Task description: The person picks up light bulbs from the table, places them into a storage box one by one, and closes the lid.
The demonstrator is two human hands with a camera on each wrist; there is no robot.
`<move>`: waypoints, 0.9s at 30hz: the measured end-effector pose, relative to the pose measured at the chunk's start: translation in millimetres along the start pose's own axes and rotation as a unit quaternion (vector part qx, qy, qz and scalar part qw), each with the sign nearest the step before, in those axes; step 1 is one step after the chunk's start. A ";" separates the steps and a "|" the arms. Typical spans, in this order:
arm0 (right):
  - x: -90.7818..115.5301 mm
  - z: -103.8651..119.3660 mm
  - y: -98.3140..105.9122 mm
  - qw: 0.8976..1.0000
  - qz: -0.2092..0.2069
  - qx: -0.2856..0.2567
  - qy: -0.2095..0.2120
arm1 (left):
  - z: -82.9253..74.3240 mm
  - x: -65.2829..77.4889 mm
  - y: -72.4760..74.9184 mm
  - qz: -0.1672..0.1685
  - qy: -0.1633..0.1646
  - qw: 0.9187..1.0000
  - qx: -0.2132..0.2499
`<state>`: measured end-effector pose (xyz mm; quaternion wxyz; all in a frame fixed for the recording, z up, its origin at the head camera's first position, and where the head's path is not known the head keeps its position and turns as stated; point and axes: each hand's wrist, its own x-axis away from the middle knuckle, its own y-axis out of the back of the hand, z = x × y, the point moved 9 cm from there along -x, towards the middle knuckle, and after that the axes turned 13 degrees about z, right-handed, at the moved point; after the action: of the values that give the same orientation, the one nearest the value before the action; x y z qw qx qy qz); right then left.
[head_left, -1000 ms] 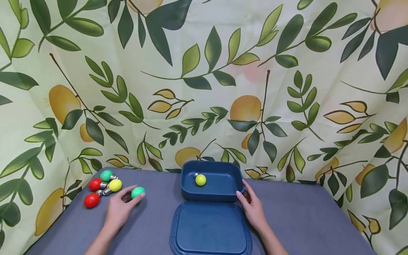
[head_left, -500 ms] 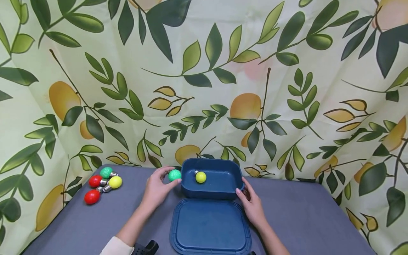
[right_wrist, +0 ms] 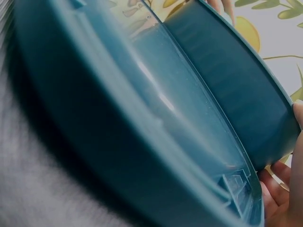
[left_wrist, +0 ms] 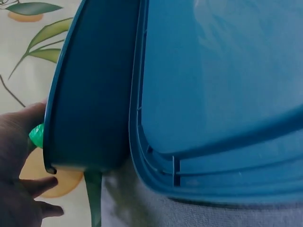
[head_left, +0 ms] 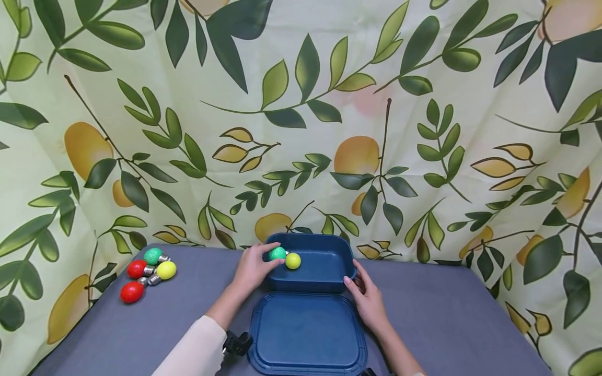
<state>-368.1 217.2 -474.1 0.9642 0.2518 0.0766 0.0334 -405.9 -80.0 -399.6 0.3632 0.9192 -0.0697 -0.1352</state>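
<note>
My left hand (head_left: pixel 254 269) holds a green bulb (head_left: pixel 277 253) over the left rim of the open blue box (head_left: pixel 310 284), right beside a yellow bulb (head_left: pixel 293 260) lying inside. The left wrist view shows the green bulb (left_wrist: pixel 36 135) peeking past the box wall (left_wrist: pixel 90 104) against my left hand (left_wrist: pixel 19 175). My right hand (head_left: pixel 364 292) rests with its fingers on the box's right front corner; the right wrist view shows those fingers (right_wrist: pixel 279 198) against the box wall (right_wrist: pixel 232 90). The blue lid (head_left: pixel 308 337) lies flat in front of the box.
Several loose bulbs lie at the table's far left: a green one (head_left: pixel 152 256), a yellow one (head_left: pixel 166 270) and two red ones (head_left: pixel 137 269) (head_left: pixel 131 292). A leaf-and-lemon printed cloth (head_left: pixel 301 120) closes off the back and sides. A dark wrist strap (head_left: pixel 237 343) shows beside the lid.
My left hand carried the green bulb from near the loose bulbs at the left rightward to over the box's left rim. The right hand stayed at the box's corner.
</note>
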 end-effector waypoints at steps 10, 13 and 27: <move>1.5 0.0 1.0 1.000 -0.006 -0.005 0.004 | 4.8 -14.4 -18.4 0.041 0.045 0.998 -0.029; -0.3 1.7 -0.3 1.000 -0.004 -0.006 0.006 | 8.5 -19.8 -18.1 0.068 0.075 0.993 -0.067; -0.2 -0.6 -1.0 1.000 -0.002 -0.015 0.002 | 10.4 -26.9 -25.5 0.127 0.118 0.979 -0.107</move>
<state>-368.4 216.6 -475.1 0.9677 0.2371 0.0786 0.0327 -434.0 -62.2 -419.1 0.4795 0.8681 -0.1278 0.0143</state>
